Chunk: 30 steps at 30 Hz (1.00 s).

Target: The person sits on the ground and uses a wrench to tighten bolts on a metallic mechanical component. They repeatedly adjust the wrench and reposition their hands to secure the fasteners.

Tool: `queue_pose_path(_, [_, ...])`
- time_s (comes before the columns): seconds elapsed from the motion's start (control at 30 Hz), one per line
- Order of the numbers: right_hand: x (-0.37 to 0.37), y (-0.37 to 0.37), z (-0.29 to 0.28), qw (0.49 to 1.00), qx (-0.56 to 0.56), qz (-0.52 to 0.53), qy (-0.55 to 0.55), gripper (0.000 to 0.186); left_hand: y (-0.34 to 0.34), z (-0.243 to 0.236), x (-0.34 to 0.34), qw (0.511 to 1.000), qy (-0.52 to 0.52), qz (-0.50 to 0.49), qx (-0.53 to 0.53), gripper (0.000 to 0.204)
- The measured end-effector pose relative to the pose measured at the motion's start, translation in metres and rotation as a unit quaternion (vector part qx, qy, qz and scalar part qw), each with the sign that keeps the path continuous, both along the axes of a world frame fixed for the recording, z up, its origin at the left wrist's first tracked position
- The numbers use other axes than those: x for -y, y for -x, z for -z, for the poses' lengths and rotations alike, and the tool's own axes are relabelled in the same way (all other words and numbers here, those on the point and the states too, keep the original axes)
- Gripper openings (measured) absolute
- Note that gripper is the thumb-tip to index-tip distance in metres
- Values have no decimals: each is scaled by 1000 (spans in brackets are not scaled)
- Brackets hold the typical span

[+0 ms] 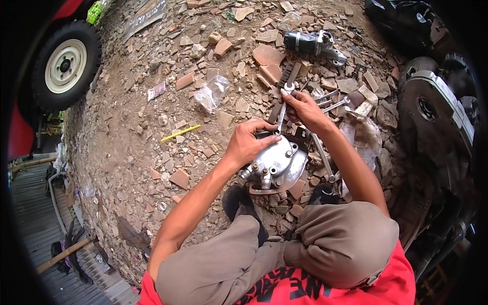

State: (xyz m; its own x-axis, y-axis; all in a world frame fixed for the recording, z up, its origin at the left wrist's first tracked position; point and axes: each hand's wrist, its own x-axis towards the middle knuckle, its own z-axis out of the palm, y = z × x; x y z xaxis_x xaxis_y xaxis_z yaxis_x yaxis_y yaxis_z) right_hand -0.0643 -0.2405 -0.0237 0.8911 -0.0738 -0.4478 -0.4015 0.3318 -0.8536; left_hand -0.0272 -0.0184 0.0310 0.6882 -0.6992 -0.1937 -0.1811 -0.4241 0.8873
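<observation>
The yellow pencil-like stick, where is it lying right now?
In the head view the yellow stick lies on the rubble-strewn ground, left of the left hand, below the clear plastic bag.

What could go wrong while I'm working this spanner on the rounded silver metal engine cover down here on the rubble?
The rounded silver metal engine cover sits on loose brick rubble, steadied only by your left hand, so it may rock or slide. The slim steel spanner in your right hand could slip toward your left fingers. Small fasteners could vanish among the rubble.
</observation>
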Motion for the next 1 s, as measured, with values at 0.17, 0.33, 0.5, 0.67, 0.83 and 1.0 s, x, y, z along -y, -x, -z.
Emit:
queue_pose_path(0.17, [9,1,22,996,7,-27,-80,38,-1,1,4,997,27,36,70,29])
queue_pose_path(0.33, [3,25,17,994,-5,87,-64,30,-3,1,6,985,44,70,154,27])
queue_pose_path(0.5, [4,71,2,991,0,131,-32,26,-3,2,5,989,19,71,129,29])
queue_pose_path(0.67, [-40,144,-41,990,27,129,39,21,0,-3,3,995,29,57,79,31])
queue_pose_path(0.83, [-43,128,-28,964,125,236,-16,21,-2,-2,5,985,24,67,155,30])
queue_pose_path(1.0, [-19,76,-23,967,7,251,-38,35,0,5,2,981,21,54,184,37])
